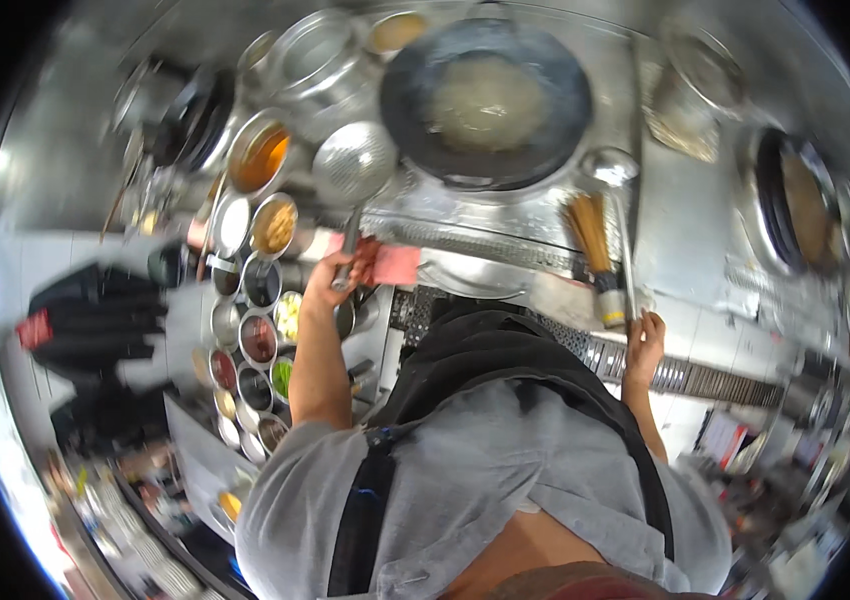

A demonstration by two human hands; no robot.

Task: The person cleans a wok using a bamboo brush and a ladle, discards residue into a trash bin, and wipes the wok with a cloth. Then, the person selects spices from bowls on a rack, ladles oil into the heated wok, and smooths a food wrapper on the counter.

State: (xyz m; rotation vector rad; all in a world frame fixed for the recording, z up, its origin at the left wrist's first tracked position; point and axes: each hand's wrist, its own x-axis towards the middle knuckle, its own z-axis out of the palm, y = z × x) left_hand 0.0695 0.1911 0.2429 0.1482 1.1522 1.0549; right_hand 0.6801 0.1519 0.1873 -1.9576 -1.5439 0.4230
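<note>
My left hand grips the handle of a perforated metal strainer ladle, whose round bowl lies just left of the big black wok. The wok holds a pale liquid. A pink cloth lies under or beside that hand on the steel counter edge. My right hand holds the end of a long steel ladle; its bowl rests at the wok's right rim. A bamboo brush lies alongside the ladle's handle.
Several small steel bowls of seasonings and sauces line the left side. A large steel pot stands behind the strainer. A second wok sits at the right. A drain grate runs along the counter front.
</note>
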